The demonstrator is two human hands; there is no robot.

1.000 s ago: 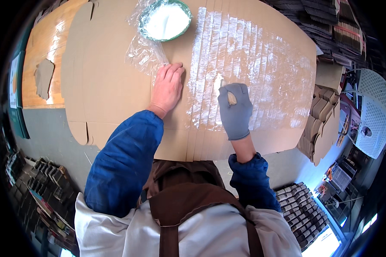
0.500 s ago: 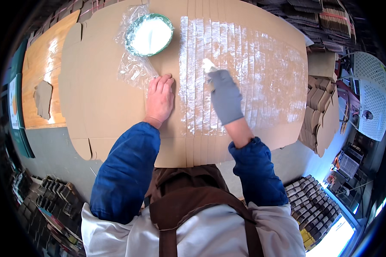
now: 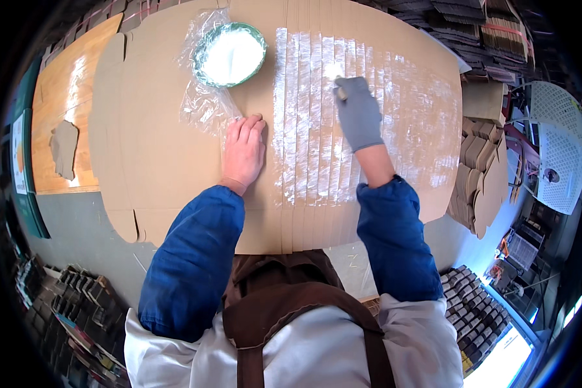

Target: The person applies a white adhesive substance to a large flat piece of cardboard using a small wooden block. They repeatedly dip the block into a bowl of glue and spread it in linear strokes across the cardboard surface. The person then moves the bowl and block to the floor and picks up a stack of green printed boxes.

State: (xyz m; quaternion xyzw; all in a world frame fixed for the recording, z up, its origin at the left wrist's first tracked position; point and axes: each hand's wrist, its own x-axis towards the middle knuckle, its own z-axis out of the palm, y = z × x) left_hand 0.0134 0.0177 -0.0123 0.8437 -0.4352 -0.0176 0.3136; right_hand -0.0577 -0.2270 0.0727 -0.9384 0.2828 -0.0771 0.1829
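Observation:
My right hand (image 3: pixel 360 113), in a grey glove, is closed on the handle of a brush (image 3: pixel 335 75). The brush's pale head meets the upper part of the overlapping cardboard strips (image 3: pixel 368 168), which carry streaks of white paste. Bare and flat, my left hand (image 3: pixel 244 150) presses on the large cardboard sheet (image 3: pixel 149 161) just left of the strips. Beyond its fingertips stands a green bowl (image 3: pixel 262 61) of white paste, on a crumpled clear plastic sheet (image 3: pixel 204 107).
To the left lies a wooden board (image 3: pixel 87 77) with a torn cardboard scrap (image 3: pixel 64 149). Stacked cardboard pieces (image 3: pixel 475 168) sit off the right edge, near a white perforated plastic chair (image 3: pixel 557 155). More dark stacks (image 3: pixel 87 301) stand at lower left.
My right hand and the brush have moved up and to the right across the strips. My left hand remains flat on the cardboard.

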